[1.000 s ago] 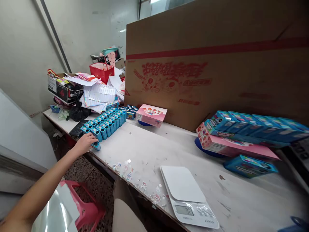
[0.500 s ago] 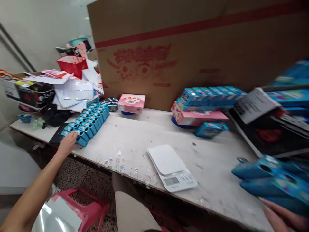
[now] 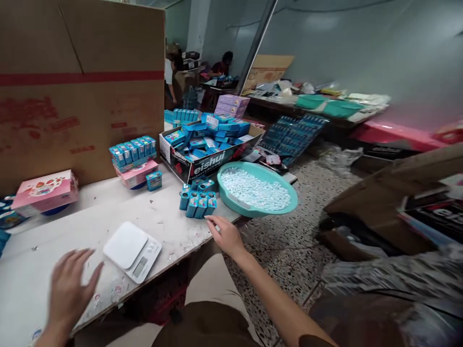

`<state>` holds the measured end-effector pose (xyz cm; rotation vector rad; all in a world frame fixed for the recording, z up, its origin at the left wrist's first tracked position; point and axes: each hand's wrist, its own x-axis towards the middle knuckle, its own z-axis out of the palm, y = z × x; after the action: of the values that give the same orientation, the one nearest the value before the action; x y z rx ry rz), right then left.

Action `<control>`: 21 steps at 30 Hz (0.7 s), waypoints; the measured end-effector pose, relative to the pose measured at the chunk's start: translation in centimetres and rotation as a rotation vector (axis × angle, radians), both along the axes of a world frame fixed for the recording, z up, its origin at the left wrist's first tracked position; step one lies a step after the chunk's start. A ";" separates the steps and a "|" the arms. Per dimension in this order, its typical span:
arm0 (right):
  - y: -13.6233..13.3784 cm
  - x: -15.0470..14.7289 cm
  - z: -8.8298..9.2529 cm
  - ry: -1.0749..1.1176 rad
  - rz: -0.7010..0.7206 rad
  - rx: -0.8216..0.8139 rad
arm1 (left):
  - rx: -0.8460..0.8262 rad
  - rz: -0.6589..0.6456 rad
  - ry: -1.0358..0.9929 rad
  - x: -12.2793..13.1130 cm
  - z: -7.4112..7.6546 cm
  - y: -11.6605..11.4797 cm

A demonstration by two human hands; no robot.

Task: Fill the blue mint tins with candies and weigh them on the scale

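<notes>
1. The left hand (image 3: 68,289) is hanging open over the near edge of the white counter (image 3: 162,226), its fingers spread and blurring with motion. It is gripping nothing and is hovering just beside a flat white digital kitchen scale (image 3: 132,250).
2. The right hand (image 3: 227,236) is reaching the counter's front edge near the far corner, with its fingers loosely curled. Whether it is pinching something small, I cannot tell.
3. Just beyond those fingertips, a tight cluster of small teal-blue cardboard boxes (image 3: 197,205) is standing upright, and neither hand is touching them.
4. Right beside that cluster, a round turquoise plastic basin (image 3: 294,197) is sitting tilted at the counter's far corner, heaped with small pale candies (image 3: 255,189).
5. Behind the basin, a black-printed cardboard carton (image 3: 202,164) is overflowing with loose blue boxes.
6. Along the back edge, a neat row of blue boxes (image 3: 132,153) is resting on a pink cardboard box (image 3: 137,174), against a tall brown corrugated cardboard sheet (image 3: 79,86).
7. Further back, beyond the counter, another person (image 3: 220,67) is working at a separate table.
</notes>
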<state>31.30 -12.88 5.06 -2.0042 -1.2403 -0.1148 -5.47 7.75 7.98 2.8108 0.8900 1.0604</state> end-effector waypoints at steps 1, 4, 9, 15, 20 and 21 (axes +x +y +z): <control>-0.5 0.6 -0.2 0.018 -0.012 0.020 | 0.035 -0.049 0.016 4.2 0.0 -0.1; -2.0 2.3 -1.2 0.083 -0.049 0.075 | -0.002 -0.204 0.094 15.8 0.0 0.4; -4.6 4.2 -3.6 0.168 -0.108 0.187 | -0.253 -0.383 0.337 29.6 -0.4 2.8; -7.3 4.5 -6.1 0.240 -0.122 0.228 | -0.509 -0.565 0.521 36.8 -0.9 4.9; -6.3 5.2 -5.4 0.236 -0.080 0.283 | -0.663 -0.538 0.476 36.3 -1.2 5.3; -5.6 5.5 -4.8 0.230 -0.058 0.297 | -0.667 -0.506 0.433 35.7 -1.2 5.2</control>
<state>36.81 -18.47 0.30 -1.7413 -0.9595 -0.0882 30.23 12.92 6.80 2.4707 0.3790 0.0578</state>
